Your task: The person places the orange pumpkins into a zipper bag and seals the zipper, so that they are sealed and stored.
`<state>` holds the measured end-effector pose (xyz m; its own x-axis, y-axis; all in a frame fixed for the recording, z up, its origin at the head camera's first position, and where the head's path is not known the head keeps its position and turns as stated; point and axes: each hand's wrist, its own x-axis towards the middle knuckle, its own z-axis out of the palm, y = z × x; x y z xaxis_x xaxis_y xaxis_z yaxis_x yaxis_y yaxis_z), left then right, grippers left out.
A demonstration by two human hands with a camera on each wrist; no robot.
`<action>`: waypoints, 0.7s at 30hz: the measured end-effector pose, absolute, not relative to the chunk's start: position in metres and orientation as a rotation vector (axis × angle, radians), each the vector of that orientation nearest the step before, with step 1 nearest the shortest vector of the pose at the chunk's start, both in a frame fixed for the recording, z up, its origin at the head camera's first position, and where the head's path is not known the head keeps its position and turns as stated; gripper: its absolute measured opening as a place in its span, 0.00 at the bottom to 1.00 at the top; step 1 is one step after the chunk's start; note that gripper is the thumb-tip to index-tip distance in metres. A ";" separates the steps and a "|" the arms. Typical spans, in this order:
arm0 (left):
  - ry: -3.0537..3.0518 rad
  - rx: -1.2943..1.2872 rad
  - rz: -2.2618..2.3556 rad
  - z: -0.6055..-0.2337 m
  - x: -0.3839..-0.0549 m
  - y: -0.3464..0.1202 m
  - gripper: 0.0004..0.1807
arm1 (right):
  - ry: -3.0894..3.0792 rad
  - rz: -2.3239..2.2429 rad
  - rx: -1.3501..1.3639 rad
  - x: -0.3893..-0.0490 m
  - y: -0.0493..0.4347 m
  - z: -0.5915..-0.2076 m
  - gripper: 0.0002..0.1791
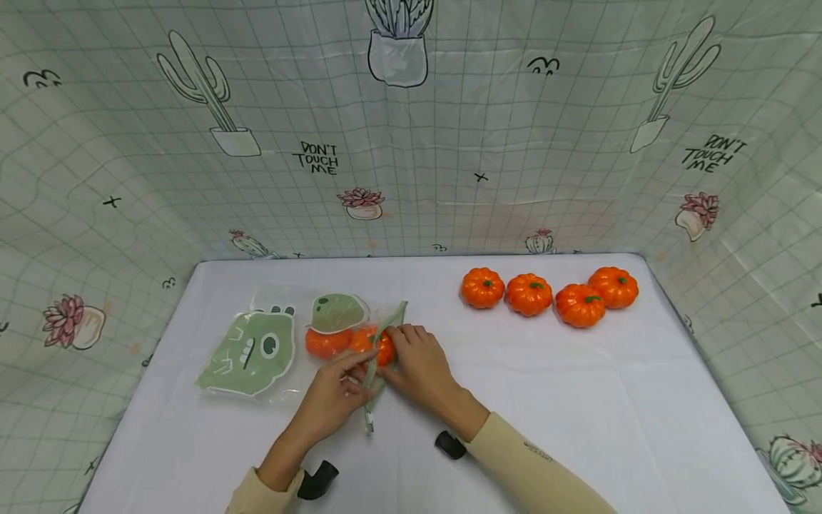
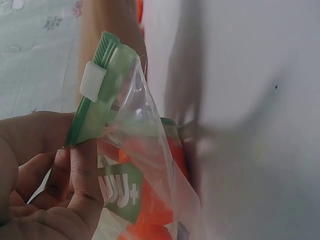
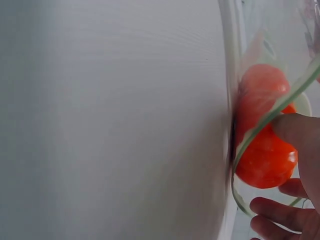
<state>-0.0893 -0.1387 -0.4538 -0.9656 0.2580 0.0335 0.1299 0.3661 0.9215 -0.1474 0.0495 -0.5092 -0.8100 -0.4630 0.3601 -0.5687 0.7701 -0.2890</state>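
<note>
A clear zip bag (image 1: 257,353) with green cartoon prints lies on its side on the left half of the table. My left hand (image 1: 330,396) pinches the green zip edge (image 2: 86,117) of its mouth between thumb and fingers; a white slider (image 2: 93,81) sits on that edge. One orange toy pumpkin (image 1: 327,343) rests inside the bag. Another pumpkin (image 3: 267,160) is at the open mouth, with my right hand (image 1: 420,364) holding it. In the right wrist view, the right thumb lies on this pumpkin and the fingers are below it, partly hidden.
Several more orange pumpkins (image 1: 529,294) stand in a row at the back right of the white table (image 1: 546,400). A black object (image 1: 317,480) is beside the left wrist, another (image 1: 451,445) by the right forearm. Patterned cloth (image 1: 449,143) hangs behind and along both sides.
</note>
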 end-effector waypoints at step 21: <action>2.554 0.344 1.621 -0.454 -0.099 -0.149 0.30 | -2.763 0.608 0.702 -0.156 0.046 -0.506 0.38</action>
